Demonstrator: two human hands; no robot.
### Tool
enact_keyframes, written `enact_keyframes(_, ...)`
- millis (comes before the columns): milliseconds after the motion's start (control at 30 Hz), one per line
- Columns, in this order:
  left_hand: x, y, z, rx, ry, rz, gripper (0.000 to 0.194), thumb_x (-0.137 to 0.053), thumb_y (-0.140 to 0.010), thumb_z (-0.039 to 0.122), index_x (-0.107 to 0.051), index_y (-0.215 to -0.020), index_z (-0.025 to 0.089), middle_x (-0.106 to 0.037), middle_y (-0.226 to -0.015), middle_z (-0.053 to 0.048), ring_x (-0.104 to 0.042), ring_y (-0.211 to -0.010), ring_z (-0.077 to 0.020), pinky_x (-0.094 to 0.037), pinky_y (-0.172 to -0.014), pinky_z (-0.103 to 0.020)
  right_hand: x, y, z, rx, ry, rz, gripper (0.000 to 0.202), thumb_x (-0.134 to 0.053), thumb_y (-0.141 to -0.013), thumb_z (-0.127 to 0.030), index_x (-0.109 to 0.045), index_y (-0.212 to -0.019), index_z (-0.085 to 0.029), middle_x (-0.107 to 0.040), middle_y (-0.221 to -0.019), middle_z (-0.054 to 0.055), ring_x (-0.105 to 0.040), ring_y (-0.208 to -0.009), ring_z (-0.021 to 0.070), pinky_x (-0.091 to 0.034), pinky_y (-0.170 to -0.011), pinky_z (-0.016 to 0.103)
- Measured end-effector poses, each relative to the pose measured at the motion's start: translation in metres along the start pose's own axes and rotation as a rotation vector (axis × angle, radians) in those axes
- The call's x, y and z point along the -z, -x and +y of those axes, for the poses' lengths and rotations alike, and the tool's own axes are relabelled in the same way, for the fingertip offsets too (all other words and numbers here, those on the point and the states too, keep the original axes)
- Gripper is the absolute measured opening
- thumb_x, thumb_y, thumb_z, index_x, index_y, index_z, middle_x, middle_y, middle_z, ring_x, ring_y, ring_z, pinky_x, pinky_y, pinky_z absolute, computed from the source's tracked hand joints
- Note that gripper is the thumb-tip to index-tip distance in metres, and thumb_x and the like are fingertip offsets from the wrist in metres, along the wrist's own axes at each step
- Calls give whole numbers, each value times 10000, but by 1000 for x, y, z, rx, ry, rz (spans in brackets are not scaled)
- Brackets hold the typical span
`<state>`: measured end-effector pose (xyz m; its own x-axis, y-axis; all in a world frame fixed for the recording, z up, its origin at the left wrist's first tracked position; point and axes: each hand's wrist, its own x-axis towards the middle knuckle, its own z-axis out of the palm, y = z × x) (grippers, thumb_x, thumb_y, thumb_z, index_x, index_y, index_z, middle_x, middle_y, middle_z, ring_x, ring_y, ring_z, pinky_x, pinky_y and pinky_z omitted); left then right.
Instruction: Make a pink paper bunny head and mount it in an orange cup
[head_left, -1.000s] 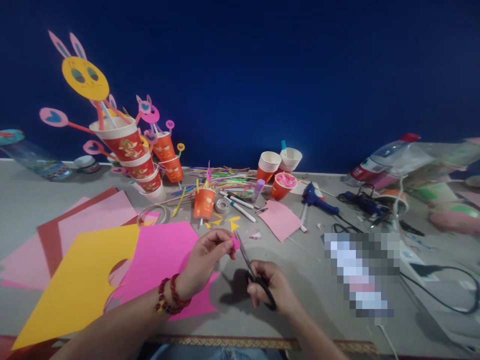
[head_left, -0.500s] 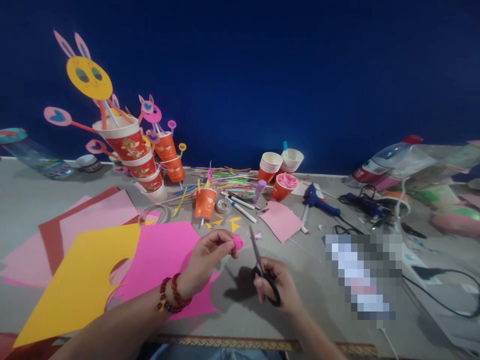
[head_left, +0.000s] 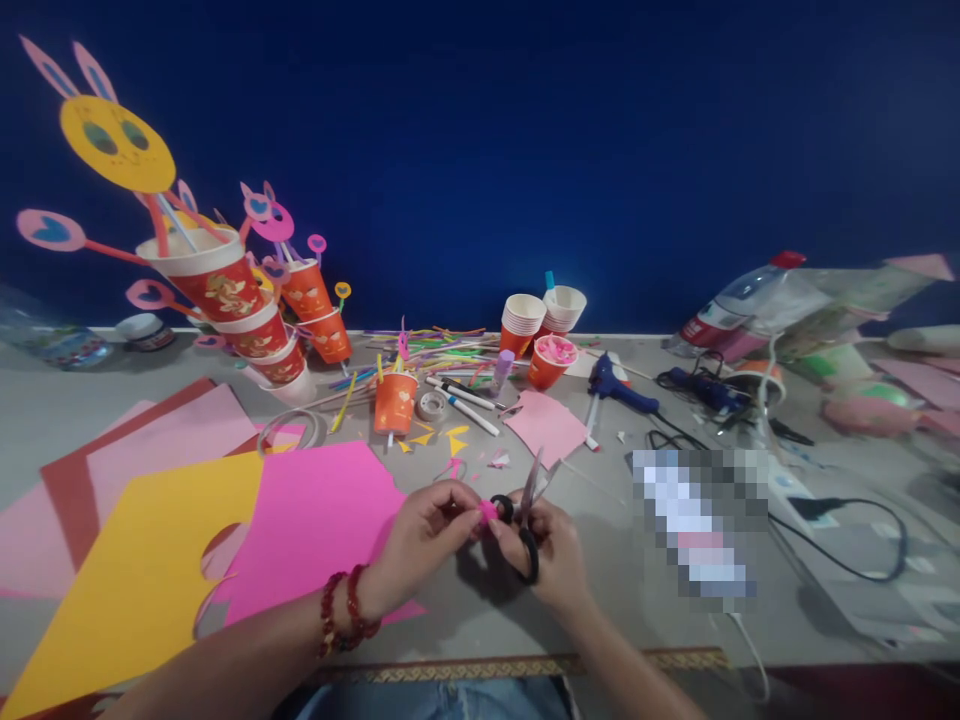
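Observation:
A small bright pink paper piece [head_left: 488,511] is pinched between the fingertips of my left hand [head_left: 427,540], which wears red bead bracelets on its wrist. My right hand [head_left: 555,555] grips the black-handled scissors [head_left: 534,490], their blades parted and pointing up and away. The right thumb reaches to the pink piece, so both hands meet there. Under my left forearm lie a magenta paper sheet [head_left: 315,510] and a yellow sheet [head_left: 142,540] with round cut-outs. Beyond the hands are pink and yellow scraps [head_left: 457,440].
Stacked-cup paper figures [head_left: 225,280] stand at the left. An orange cup [head_left: 395,402], tape roll [head_left: 432,405], markers [head_left: 472,412] and pink paper [head_left: 546,428] lie ahead. To the right are a blue glue gun [head_left: 622,385], a bottle [head_left: 739,305], and cables beside a pixelated patch.
My hands have come together at the pink piece, and the right thumb now reaches it. The scissors have turned in my right hand and their blades are spread. My view has swung slightly right.

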<state>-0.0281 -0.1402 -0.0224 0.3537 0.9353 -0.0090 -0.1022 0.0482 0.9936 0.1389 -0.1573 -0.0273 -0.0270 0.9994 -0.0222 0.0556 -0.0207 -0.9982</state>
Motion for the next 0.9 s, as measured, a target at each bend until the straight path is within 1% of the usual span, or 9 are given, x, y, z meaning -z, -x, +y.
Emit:
enact_keyframes(100, -2, -1, -1, 35, 14, 18, 230, -687, -861, 371, -627, -818, 153, -635, -814, -35, -591, -737, -143, -474, -694, -259, 0, 0, -3, 17, -4, 18, 245, -757, -697, -348, -567, -671, -194, -530, -534, -33, -448, -471, 121, -372, -455, 241)
enact_keyframes(167, -1, -2, 0, 66, 71, 29, 244, -718, -835, 381, -612, -877, 166, -628, -819, -16, -592, -736, -135, -476, -687, -249, 0, 0, -4, 26, -2, 27, 249, -752, -696, -349, -563, -662, -191, -531, -519, -37, -452, -463, 119, -362, -444, 231)
enact_keyframes(200, 0, -2, 0, 84, 101, 18, 254, -721, -833, 386, -609, -906, 170, -628, -822, -10, -595, -737, -132, -477, -689, -246, 0, 0, -4, 22, -5, 24, 248, -751, -697, -348, -565, -662, -189, -545, -521, -33, -466, -465, 122, -364, -443, 229)
enact_keyframes(267, 2, -3, 1, 123, 122, -42, 250, -697, -855, 395, -619, -914, 165, -638, -803, -7, -596, -723, -125, -469, -688, -241, 1, -1, -3, 10, -25, 3, 243, -755, -695, -349, -577, -671, -186, -587, -537, -17, -507, -477, 135, -377, -447, 230)
enact_keyframes(367, 6, -4, -1, 175, 103, -121, 262, -650, -893, 404, -633, -827, 151, -654, -727, -7, -583, -659, -112, -432, -638, -225, 2, -2, -1, -19, -64, -44, 232, -761, -696, -350, -600, -687, -184, -634, -558, 7, -555, -495, 158, -397, -455, 238)
enact_keyframes(433, 7, -4, -3, 198, 118, -123, 263, -657, -891, 399, -625, -804, 153, -670, -713, -7, -579, -630, -105, -413, -612, -217, 2, -3, 0, -35, -101, -61, 224, -760, -704, -347, -608, -692, -183, -647, -557, 10, -566, -495, 160, -409, -467, 242)
enact_keyframes(633, 6, -3, -5, 210, 252, -111, 252, -675, -884, 380, -608, -788, 157, -678, -686, -2, -606, -641, -113, -431, -635, -221, 3, -4, 4, -49, -157, -113, 233, -780, -701, -337, -618, -688, -170, -675, -571, 22, -588, -508, 155, -433, -508, 243)
enact_keyframes(767, 5, -3, -4, 210, 278, -111, 247, -689, -875, 371, -621, -780, 153, -687, -693, -6, -608, -631, -110, -441, -637, -220, 3, -4, 6, -49, -189, -124, 241, -781, -697, -350, -619, -712, -172, -688, -582, 31, -605, -511, 170, -443, -506, 255)
enact_keyframes(900, 5, -4, -4, 210, 287, -112, 252, -698, -866, 377, -639, -777, 148, -691, -696, -11, -602, -630, -108, -438, -638, -221, 2, -5, 7, -47, -188, -123, 222, -781, -693, -328, -613, -700, -183, -688, -574, 28, -624, -517, 179, -461, -513, 259)
